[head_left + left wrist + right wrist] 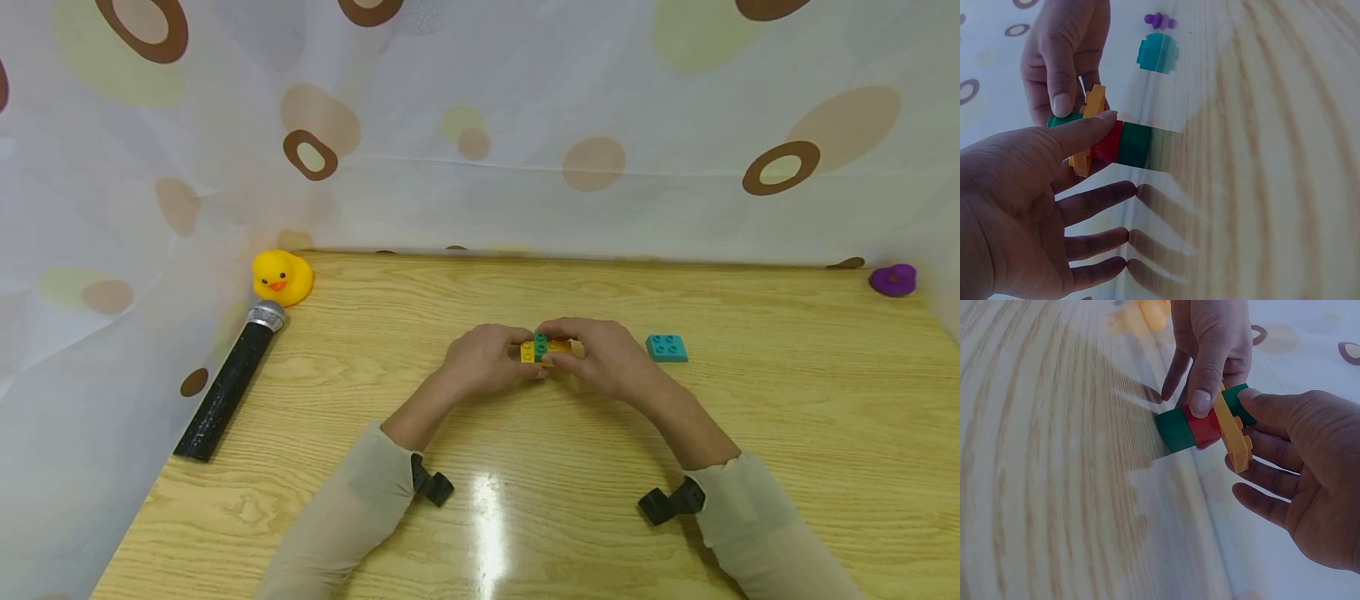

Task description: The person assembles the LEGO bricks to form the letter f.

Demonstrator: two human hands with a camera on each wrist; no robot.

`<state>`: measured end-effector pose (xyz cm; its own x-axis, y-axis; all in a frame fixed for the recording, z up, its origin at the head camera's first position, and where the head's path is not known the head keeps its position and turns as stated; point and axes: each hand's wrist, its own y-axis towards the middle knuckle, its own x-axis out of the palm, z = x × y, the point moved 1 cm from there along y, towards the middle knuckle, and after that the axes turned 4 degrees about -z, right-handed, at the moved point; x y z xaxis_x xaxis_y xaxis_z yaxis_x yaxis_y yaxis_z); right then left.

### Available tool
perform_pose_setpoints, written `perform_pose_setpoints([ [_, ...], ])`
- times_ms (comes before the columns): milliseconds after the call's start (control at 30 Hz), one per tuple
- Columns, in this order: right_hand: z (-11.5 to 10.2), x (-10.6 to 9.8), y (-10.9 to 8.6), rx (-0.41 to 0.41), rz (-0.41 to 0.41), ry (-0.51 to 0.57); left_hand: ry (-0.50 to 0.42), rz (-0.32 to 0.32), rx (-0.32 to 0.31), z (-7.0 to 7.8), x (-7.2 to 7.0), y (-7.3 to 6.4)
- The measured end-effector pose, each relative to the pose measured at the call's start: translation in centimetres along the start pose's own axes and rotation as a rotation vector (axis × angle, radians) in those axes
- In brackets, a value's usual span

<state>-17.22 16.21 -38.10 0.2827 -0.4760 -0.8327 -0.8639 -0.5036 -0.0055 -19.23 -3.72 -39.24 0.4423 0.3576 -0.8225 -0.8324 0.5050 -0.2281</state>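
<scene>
We see a brick stack [541, 347] upright on the table [570, 517]: lower green brick [1134, 144], red brick [1202, 428], wide yellow brick [1230, 430], upper green brick [1234, 404]. Left hand [483, 358] pinches the red brick; right hand [611, 357] pinches the upper green brick. We note a teal brick [667, 348] near the right hand.

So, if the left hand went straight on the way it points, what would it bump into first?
Past the brick stack it grips, the left hand would most likely meet the right hand, which holds the same stack from the other side. Exact depth is hard to judge.
</scene>
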Motion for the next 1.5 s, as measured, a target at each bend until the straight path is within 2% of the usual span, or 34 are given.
perform_pose_setpoints([
  [567, 0.3, -0.3, -0.1, -0.020, 0.001, -0.006, 0.016, 0.009, 0.000, -0.1, 0.0, -0.1],
  [900, 1.4, -1.4, -0.5, -0.001, 0.024, 0.022, 0.028, -0.003, -0.039, -0.1, 0.0, 0.0],
  [1200, 2.8, -3.6, -1.8, 0.047, 0.070, 0.045, 0.024, -0.009, -0.068, 0.0, 0.1, 0.1],
  [1500, 5.2, -4.8, -3.7, 0.101, 0.098, 0.002, 0.030, -0.006, -0.070, 0.1, 0.0, 0.1],
])
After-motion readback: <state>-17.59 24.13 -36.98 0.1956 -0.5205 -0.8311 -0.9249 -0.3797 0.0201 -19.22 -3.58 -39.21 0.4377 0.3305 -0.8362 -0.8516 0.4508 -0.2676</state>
